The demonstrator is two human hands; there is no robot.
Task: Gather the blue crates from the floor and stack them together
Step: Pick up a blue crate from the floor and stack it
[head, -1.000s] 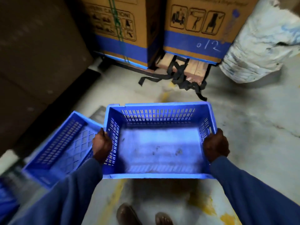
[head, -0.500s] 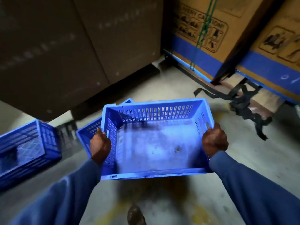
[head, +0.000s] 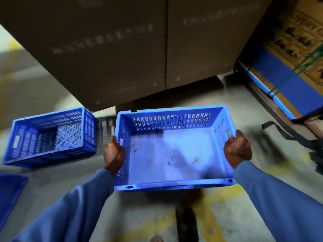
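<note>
I carry an empty blue crate (head: 173, 154) with slotted walls and a scuffed floor, held level in front of me above the ground. My left hand (head: 114, 154) grips its left wall and my right hand (head: 237, 151) grips its right wall near the handle slot. A second blue crate (head: 50, 137) stands on the floor to the left, also empty, with a lattice bottom. A flat blue piece (head: 10, 191) shows at the left edge; what it is I cannot tell.
A big dark brown carton (head: 122, 49) fills the space ahead, close behind both crates. Printed cartons with blue bands (head: 288, 67) stand at the right on a pallet. Black straps (head: 300, 140) trail on the concrete floor there. My shoe (head: 185, 220) is below the crate.
The view has swung left with the crate carried along. The floor crate at the left has come closer toward centre, and the printed cartons and straps have slid to the right edge.
</note>
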